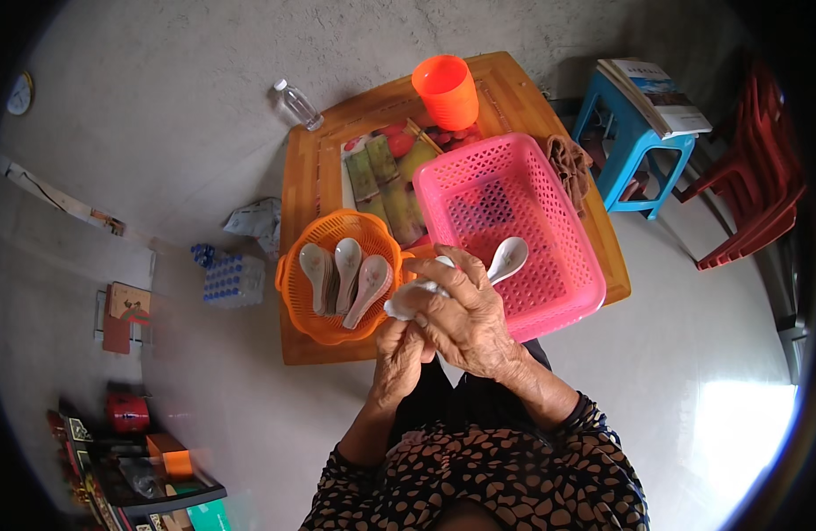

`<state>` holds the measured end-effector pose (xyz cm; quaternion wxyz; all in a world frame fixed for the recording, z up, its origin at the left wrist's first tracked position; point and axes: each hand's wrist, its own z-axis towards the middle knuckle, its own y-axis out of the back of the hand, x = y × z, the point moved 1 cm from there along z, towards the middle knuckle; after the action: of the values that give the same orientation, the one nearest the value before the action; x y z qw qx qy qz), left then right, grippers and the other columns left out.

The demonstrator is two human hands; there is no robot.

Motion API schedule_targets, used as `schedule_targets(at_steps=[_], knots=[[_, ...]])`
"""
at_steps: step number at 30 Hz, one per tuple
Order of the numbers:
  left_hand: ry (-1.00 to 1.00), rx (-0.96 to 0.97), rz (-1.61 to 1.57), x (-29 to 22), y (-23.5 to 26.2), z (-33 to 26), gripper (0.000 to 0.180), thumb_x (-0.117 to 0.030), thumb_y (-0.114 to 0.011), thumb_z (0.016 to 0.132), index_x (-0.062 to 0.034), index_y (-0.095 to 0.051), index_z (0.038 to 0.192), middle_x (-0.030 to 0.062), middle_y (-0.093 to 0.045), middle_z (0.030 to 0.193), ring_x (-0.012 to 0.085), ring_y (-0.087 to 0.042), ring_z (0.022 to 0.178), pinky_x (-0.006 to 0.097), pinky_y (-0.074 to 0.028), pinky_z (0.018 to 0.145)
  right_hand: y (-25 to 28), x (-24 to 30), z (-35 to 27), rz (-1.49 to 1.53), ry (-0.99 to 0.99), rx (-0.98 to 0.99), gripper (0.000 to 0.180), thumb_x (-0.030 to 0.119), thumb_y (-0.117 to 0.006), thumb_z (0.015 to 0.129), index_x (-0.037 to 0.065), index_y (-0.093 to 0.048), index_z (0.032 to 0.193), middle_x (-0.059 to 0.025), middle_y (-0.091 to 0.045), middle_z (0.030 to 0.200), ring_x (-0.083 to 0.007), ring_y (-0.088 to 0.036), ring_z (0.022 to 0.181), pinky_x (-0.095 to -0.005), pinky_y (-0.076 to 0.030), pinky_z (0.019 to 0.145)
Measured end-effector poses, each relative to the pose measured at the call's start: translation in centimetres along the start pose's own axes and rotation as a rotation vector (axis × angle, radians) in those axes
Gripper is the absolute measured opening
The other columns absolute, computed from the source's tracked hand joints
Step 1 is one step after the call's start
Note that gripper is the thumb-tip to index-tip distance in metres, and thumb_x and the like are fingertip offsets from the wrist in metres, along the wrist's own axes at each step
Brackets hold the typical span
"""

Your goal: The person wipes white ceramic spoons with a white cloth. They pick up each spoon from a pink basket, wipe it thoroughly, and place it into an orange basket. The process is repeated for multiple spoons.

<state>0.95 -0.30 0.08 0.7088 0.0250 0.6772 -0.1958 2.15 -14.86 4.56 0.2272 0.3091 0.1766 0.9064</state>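
Left hand [401, 354]: lowest and nearest, fingers curled up around a white cloth [406, 301], gripping its lower end.
Right hand [465, 310]: just above and over the left one, fingers closed on the handle of a white spoon [507, 259] and pressing on the cloth.
Spoon: held over the near left corner of the pink basket [549, 292]; long axis slants from lower left to upper right, bowl at the far right end, handle hidden in the hands.
Orange basket [293, 283]: round, just left of the hands, near the worktop's front edge; three white spoons [346, 279] lie in it, bowls away from the person, handles toward the person.
Pink basket: square, slotted, just beside the orange one; its near right corner juts past the worktop edge.
Worktop [306, 168]: small, wooden, square, with a picture sheet [381, 181] of fruit in greens and reds at its middle.
Brown rag [569, 168]: on the right edge, touching the pink basket.
Orange cup [446, 90]: at the far edge.
Clear bottle [297, 104]: on the floor off the far left corner.
Pack of bottles [233, 279]: on the floor, left.
Blue stool [633, 142]: right, with a book on it.
Open room: bare floor at the near right.
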Motion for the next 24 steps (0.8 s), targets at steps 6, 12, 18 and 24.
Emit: schedule_targets(at_steps=[6,12,18,24], knots=[[0.151,0.051,-0.117,-1.3,-1.4,0.4,0.025,-0.028,-0.047,0.096,-0.005,-0.052,0.085,0.0003,-0.046,0.065,0.0039,-0.037,0.051,0.018,-0.029,0.044,-0.9,-1.7,-0.1,0.561,-0.427,-0.212,0.024,0.022,-0.049,0.094,0.002,-0.058,0.104,-0.0152,-0.06,0.1,-0.024,-0.061,0.084,-0.0333,-0.051,0.067],[0.137,-0.096,-0.299,-0.1,-2.5,0.7,0.025,-0.03,-0.041,0.098,-0.0078,-0.051,0.1,0.0003,-0.048,0.072,0.0059,-0.038,0.055,0.02,-0.034,0.051,-1.8,-1.5,-0.3,0.438,-0.708,-0.177,0.043,0.036,-0.037,0.097,0.003,-0.046,0.122,-0.0146,-0.049,0.11,-0.0225,-0.051,0.097,-0.0317,-0.042,0.083],[0.079,-0.071,-0.374,-0.3,-1.8,1.6,0.052,-0.038,-0.026,0.099,-0.004,-0.027,0.138,0.0079,-0.036,0.139,0.0181,-0.035,0.128,0.037,-0.03,0.106,-2.9,0.2,-0.5,0.236,-0.423,-0.013,0.062,0.03,-0.044,0.086,0.005,-0.026,0.14,-0.0224,-0.02,0.14,-0.0389,-0.023,0.124,-0.0474,-0.019,0.105],[0.077,-0.113,-0.562,-1.8,-2.0,1.4,0.06,-0.048,-0.026,0.096,-0.0043,-0.028,0.137,0.009,-0.036,0.138,0.021,-0.036,0.127,0.036,-0.03,0.106,-3.7,0.5,-1.2,0.086,-0.204,0.033,0.061,0.005,-0.06,0.074,-0.003,-0.039,0.13,-0.0209,-0.026,0.14,-0.0419,-0.03,0.119,-0.0489,-0.028,0.101]])
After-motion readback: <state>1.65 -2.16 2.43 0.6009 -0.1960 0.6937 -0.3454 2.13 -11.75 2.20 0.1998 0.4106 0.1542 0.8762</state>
